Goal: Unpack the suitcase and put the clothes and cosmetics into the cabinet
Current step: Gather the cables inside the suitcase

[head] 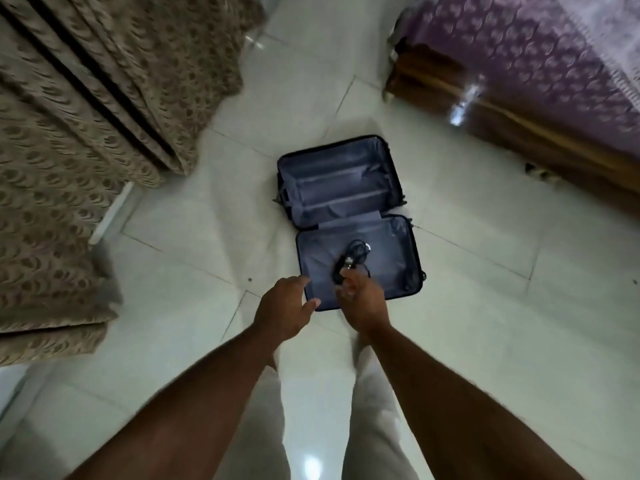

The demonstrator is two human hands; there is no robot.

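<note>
- The suitcase (346, 220) lies open on the floor (485, 323) straight ahead of both hands, long axis running away from the person — both halves look empty of clothes.
- The right hand (360, 303) pinches a dark cord (353, 258) over the near half.
- The left hand (284, 306) hovers beside it, fingers loose, holding nothing.
- The right hand is nearer the cord.

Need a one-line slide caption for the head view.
Right hand holds a black cable over the open suitcase on the tiled floor; left hand open alongside.
</note>
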